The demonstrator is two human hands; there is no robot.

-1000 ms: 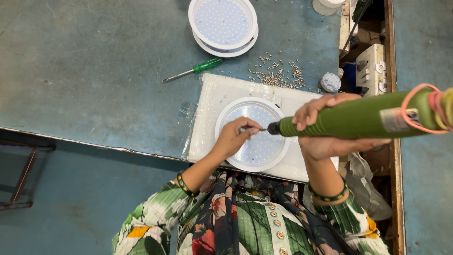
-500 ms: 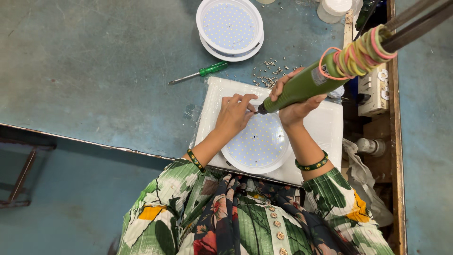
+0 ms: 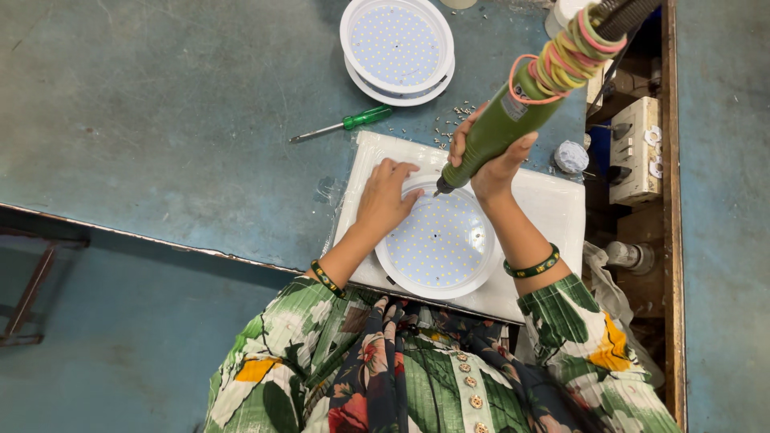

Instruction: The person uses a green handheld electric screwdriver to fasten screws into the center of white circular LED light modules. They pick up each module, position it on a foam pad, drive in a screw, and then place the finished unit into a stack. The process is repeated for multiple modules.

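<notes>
A person seated at a blue-green counter (image 3: pixel 160 120) works on a round white lamp panel (image 3: pixel 439 244) dotted with small yellow lights, seen from directly above. The panel lies on a white foam pad (image 3: pixel 553 212) at the counter's near edge, a soft base that appears meant to keep it from sliding or scratching.

The right hand (image 3: pixel 491 156) is wrapped tight around a green powered screwdriver (image 3: pixel 501 128), held steeply tilted with its tip set down at the panel's far rim, seemingly so the bit can press squarely on a fastener there. Coloured rubber bands (image 3: pixel 565 58) ring the tool's upper body, and its cable runs up and out of view.

The left hand (image 3: pixel 385 196) lies flat, fingers spread, on the panel's left rim just beside the tool tip. It holds nothing; by the look of it, it pins the panel against the tool's twist. A dark bangle with gold dots sits on each wrist.

Beyond the panel, a scatter of small screws (image 3: pixel 449 120) lies close to the pad's far edge, within easy reach of either hand. A green-handled hand screwdriver (image 3: pixel 343 126) rests to the left of the screws, untouched. Farther still from the panel stands a stack of similar white lamp panels (image 3: pixel 397 50). To the right of the panel, past the pad, a small roll of tape (image 3: pixel 570 157) sits at the counter's edge beside a cream switch box (image 3: pixel 638 148).
</notes>
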